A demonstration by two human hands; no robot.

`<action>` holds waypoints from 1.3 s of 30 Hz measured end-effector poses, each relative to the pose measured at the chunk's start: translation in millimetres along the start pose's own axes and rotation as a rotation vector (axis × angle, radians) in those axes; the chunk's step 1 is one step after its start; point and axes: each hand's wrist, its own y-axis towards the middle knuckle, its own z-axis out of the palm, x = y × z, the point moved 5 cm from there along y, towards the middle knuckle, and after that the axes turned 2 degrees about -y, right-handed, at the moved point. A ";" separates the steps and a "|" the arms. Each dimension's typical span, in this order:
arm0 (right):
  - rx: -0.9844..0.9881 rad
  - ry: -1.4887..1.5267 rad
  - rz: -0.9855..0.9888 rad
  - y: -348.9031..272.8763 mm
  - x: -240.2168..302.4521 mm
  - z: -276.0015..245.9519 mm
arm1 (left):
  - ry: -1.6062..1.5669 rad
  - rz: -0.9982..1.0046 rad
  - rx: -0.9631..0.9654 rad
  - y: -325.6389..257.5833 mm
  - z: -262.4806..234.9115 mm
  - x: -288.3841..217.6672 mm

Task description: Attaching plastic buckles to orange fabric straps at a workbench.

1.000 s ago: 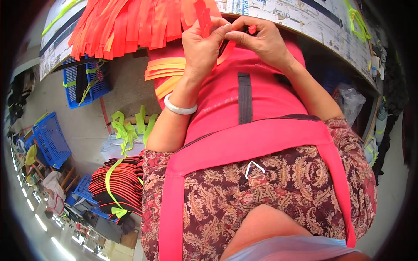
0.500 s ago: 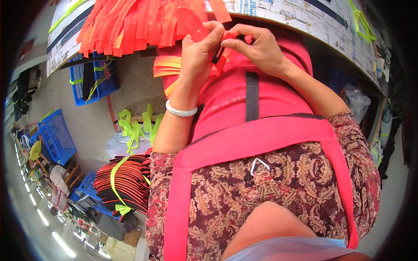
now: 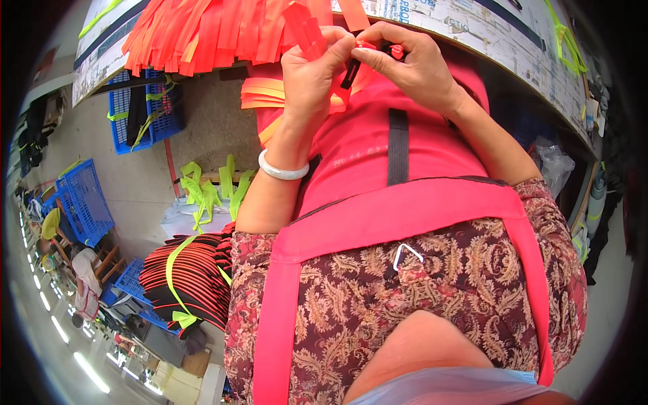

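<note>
A workshop with a grey concrete floor lies below a paper-covered table at twelve o'clock. At the table's edge, a small red and black clip is pinched between both hands. The left hand also grips an orange strap; the right hand closes on the clip. Orange straps hang at eleven o'clock, blue crates at nine, a bundled stack at eight.

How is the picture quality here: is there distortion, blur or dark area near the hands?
Head view: strong fisheye bending, the table edge curves, corners are black. Left hand and right hand are evenly lit and fairly sharp, holding a small red piece. Orange strips look slightly soft.
</note>
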 end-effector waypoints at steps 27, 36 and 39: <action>-0.029 0.201 0.105 -4.2 -10.8 0.6 | 0.108 0.057 -0.006 -12.6 -3.3 -16.2; -0.041 0.246 0.075 -5.2 -2.4 -1.9 | 0.139 0.014 0.106 -12.0 2.5 -10.9; -0.076 0.191 -0.006 -4.9 -0.5 -1.2 | 0.189 0.063 0.109 -12.2 -1.4 -13.9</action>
